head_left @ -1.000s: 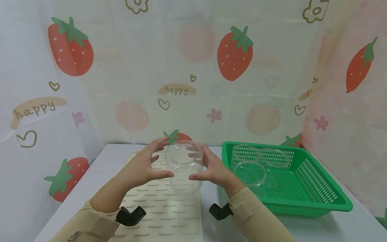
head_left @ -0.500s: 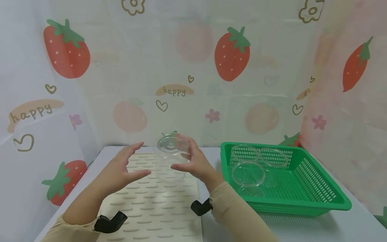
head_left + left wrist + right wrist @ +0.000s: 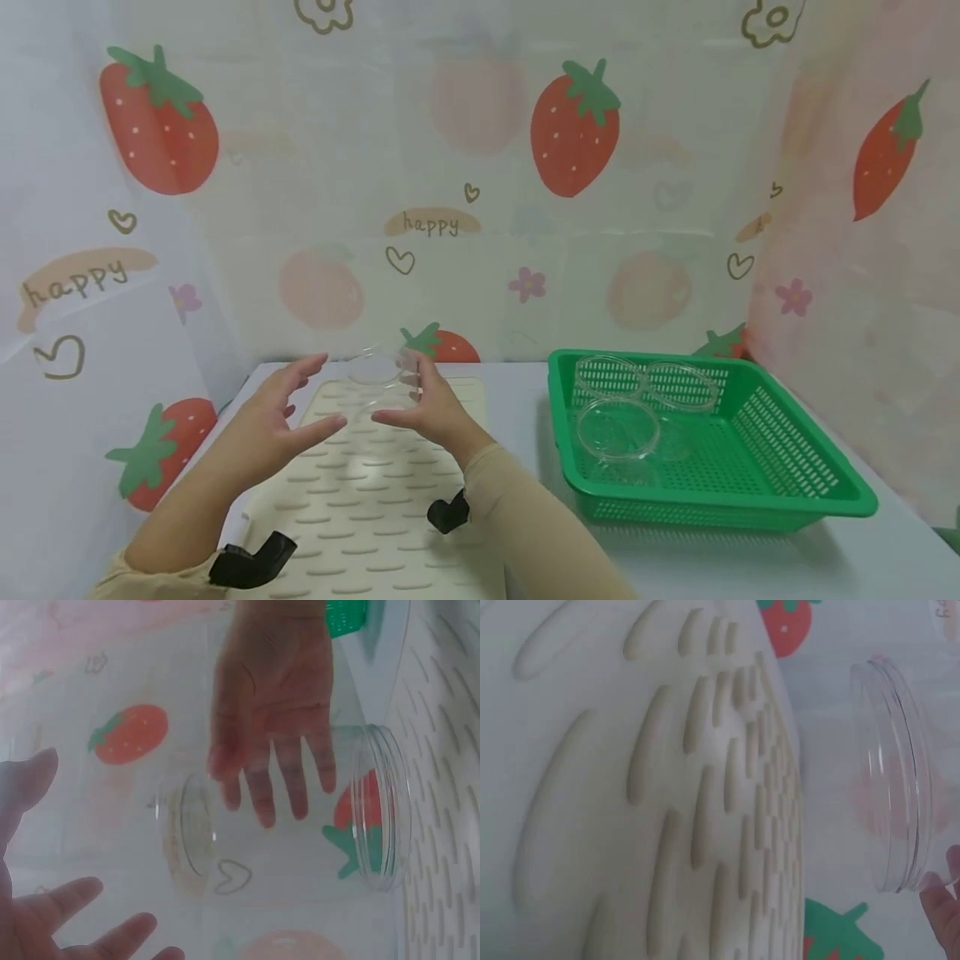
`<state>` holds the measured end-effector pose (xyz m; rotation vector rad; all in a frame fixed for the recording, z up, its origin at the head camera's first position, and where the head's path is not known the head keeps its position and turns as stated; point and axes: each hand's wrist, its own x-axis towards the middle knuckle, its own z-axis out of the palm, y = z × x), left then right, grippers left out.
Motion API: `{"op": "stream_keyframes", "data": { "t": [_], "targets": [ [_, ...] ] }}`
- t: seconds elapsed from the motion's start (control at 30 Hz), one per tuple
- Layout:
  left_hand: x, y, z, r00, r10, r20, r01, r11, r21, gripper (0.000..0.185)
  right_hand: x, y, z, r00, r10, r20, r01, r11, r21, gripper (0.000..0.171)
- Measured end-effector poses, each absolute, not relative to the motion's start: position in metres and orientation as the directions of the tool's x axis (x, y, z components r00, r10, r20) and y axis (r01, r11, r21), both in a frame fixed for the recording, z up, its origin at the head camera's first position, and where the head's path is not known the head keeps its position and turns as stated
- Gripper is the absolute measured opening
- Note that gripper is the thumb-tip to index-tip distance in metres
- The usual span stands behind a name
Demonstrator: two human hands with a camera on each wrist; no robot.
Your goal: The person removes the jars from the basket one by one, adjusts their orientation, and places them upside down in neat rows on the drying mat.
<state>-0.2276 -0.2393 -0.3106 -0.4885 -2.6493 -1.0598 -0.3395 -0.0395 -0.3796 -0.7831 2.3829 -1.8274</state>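
Note:
A clear jar [image 3: 371, 379] hangs over the ridged cream mat [image 3: 360, 525], barely visible against the backdrop in the head view. My right hand [image 3: 431, 408] grips it from the right, thumb in front and fingers behind. Seen from the left wrist, the jar lies sideways in view, its threaded rim [image 3: 382, 810] facing the mat with a narrow gap between. Fingertips [image 3: 941, 907] show beside the rim in the right wrist view. My left hand [image 3: 277, 421] stands just left of the jar, fingers spread and thumb apart, holding nothing.
To the right sits a green plastic basket [image 3: 720, 504] with several clear round containers [image 3: 618, 457] at its left and back. A cloth backdrop [image 3: 450, 167] printed with strawberries rises behind and beside the white table [image 3: 532, 467].
The jar has moved left and lower with my right hand round it. My left hand, beside the jar a second ago, has drawn away to the left.

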Motion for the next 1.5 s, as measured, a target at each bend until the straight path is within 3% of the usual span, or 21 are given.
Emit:
{"op": "stream_keyframes", "data": {
  "t": [0.23, 0.5, 0.97, 1.5],
  "targets": [
    [-0.232, -0.235, -0.317, -0.907, 0.225, 0.355, 0.410, 0.660, 0.629, 0.075, -0.355, -0.051, -0.391, -0.933, -0.293, 0.208, -0.293, 0.286, -0.912, 0.103],
    [-0.236, -0.234, -0.319, -0.893, 0.234, 0.385, 0.440, 0.636, 0.634, 0.071, -0.370, -0.064, -0.403, -0.964, -0.179, 0.197, -0.245, 0.306, -0.920, 0.105],
    [-0.228, -0.247, -0.328, -0.901, 0.206, 0.382, 0.418, 0.649, 0.636, 0.072, -0.370, -0.111, -0.414, -0.966, -0.179, 0.187, -0.244, 0.383, -0.891, 0.105],
    [-0.231, -0.254, -0.323, -0.870, 0.214, 0.445, 0.461, 0.676, 0.575, 0.071, -0.381, -0.126, -0.414, -0.965, -0.178, 0.193, -0.252, 0.421, -0.871, 0.106]
  ]
}}
